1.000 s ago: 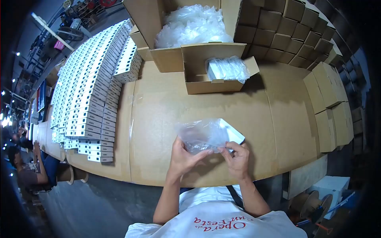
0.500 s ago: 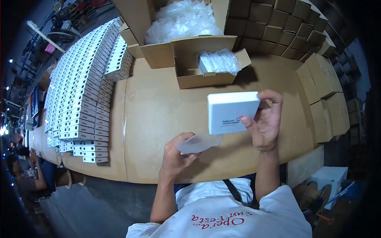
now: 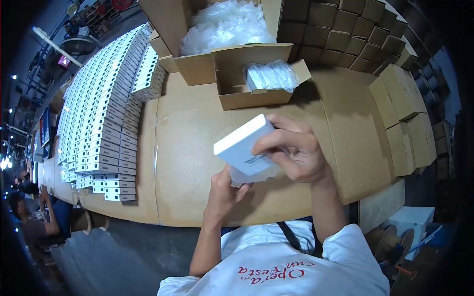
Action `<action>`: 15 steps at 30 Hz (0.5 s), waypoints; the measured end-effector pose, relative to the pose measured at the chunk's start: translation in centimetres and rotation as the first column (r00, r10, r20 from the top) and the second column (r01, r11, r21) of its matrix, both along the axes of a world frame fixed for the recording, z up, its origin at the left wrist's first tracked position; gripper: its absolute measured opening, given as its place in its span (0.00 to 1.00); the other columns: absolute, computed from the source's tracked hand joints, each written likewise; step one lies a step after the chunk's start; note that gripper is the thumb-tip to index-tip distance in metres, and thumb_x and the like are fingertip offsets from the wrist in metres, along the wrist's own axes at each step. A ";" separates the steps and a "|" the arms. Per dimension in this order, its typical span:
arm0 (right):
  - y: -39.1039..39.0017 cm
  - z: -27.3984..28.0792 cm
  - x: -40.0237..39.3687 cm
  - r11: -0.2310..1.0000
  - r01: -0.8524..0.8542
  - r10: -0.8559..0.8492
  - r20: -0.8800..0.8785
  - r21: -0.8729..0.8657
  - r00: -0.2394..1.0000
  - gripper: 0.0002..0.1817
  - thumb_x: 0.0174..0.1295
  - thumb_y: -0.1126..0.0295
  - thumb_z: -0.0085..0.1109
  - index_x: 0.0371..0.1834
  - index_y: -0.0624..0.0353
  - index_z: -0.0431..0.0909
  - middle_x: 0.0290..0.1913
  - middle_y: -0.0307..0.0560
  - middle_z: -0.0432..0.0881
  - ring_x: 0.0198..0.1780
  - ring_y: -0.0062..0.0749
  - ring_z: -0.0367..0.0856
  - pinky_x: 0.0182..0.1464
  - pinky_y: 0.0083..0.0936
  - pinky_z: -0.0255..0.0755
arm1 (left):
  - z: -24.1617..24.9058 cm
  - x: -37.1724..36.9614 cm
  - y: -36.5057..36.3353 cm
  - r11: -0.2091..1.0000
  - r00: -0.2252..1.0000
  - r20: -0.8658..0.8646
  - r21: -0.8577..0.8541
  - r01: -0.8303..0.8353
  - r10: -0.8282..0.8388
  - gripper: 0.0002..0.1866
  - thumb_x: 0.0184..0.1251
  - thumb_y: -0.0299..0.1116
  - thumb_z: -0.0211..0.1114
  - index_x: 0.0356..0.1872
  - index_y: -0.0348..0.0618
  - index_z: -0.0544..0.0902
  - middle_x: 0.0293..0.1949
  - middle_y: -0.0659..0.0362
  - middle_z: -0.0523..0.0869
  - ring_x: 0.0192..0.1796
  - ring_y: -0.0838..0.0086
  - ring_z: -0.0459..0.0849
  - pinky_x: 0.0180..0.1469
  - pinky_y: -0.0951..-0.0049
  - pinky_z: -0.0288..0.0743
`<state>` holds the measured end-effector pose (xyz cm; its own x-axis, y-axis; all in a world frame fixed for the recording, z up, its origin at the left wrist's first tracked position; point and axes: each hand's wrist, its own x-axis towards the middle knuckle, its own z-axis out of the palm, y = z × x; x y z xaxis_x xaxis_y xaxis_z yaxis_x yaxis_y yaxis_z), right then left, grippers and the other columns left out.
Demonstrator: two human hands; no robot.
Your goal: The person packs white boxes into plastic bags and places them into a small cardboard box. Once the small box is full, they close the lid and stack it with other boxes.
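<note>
My right hand (image 3: 298, 150) grips a small white box (image 3: 242, 143) with dark print on its face, thumb and fingers closed over its right side. The box is tilted above the table. Below it, my left hand (image 3: 222, 190) pinches a translucent plastic bag (image 3: 264, 177). The box's lower edge overlaps the bag's opening in this view, and part of the bag is hidden behind the box and fingers.
An open brown carton (image 3: 254, 101) ahead holds plastic-wrapped white boxes (image 3: 271, 76). Behind it, a larger carton contains a heap of clear bags (image 3: 227, 27). Stacked white boxes (image 3: 106, 118) fill the left side; brown boxes (image 3: 407, 98) line the right. A person (image 3: 37, 222) sits far left.
My right hand has brought the white box left and tilted it down over the bag. My left hand keeps hold of the bag, which now sits partly behind the box.
</note>
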<state>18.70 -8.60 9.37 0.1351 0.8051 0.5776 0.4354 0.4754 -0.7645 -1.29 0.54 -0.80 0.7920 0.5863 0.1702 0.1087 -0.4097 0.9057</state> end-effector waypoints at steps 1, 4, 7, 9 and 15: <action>0.4 0.0 -0.1 1.000 -0.011 0.011 0.042 0.000 0.999 0.15 0.57 0.87 0.62 0.45 0.58 0.87 0.42 0.53 0.84 0.42 0.39 0.83 0.43 0.29 0.76 | -0.1 0.1 -0.1 1.000 1.000 0.009 -0.006 0.007 -0.007 0.25 0.53 0.20 0.78 0.54 0.36 0.82 0.40 0.46 0.91 0.43 0.56 0.93 0.45 0.64 0.87; 1.3 -0.7 -0.8 0.996 -0.079 0.083 -0.148 0.028 0.986 0.18 0.72 0.58 0.59 0.49 0.62 0.88 0.43 0.54 0.84 0.45 0.41 0.83 0.47 0.35 0.75 | 0.2 0.2 -0.3 0.999 1.000 0.021 -0.046 0.019 -0.018 0.21 0.55 0.21 0.78 0.52 0.34 0.83 0.41 0.48 0.92 0.43 0.61 0.93 0.46 0.65 0.87; 1.1 -1.4 -0.4 0.988 -0.143 0.128 -0.208 -0.061 0.970 0.43 0.76 0.35 0.36 0.55 0.67 0.86 0.48 0.58 0.87 0.52 0.47 0.82 0.67 0.41 0.68 | 0.1 -0.1 -0.4 0.989 0.999 0.052 -0.151 0.010 -0.003 0.19 0.56 0.21 0.78 0.49 0.33 0.85 0.41 0.51 0.93 0.44 0.65 0.93 0.46 0.67 0.87; 1.3 -2.3 -0.6 0.987 -0.159 0.146 -0.286 -0.020 0.947 0.46 0.76 0.33 0.30 0.56 0.68 0.85 0.52 0.60 0.87 0.55 0.50 0.82 0.75 0.43 0.60 | 0.0 -0.1 -0.4 0.978 0.998 0.067 -0.206 -0.003 0.017 0.18 0.55 0.22 0.79 0.48 0.33 0.85 0.41 0.52 0.93 0.44 0.68 0.93 0.46 0.67 0.87; 1.3 -3.0 -0.5 0.980 -0.193 0.164 -0.368 -0.042 0.915 0.50 0.74 0.30 0.27 0.56 0.68 0.85 0.55 0.63 0.85 0.62 0.52 0.77 0.77 0.46 0.54 | -0.2 -0.1 -0.4 0.951 0.998 0.019 -0.306 -0.045 0.053 0.18 0.55 0.22 0.79 0.48 0.32 0.86 0.42 0.52 0.93 0.44 0.69 0.92 0.47 0.68 0.87</action>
<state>18.16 -7.27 6.39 0.1728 0.8746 0.4529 0.0362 0.4539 -0.8903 -1.39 0.12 -0.96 0.7589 0.6513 -0.0026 0.0960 -0.1079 0.9895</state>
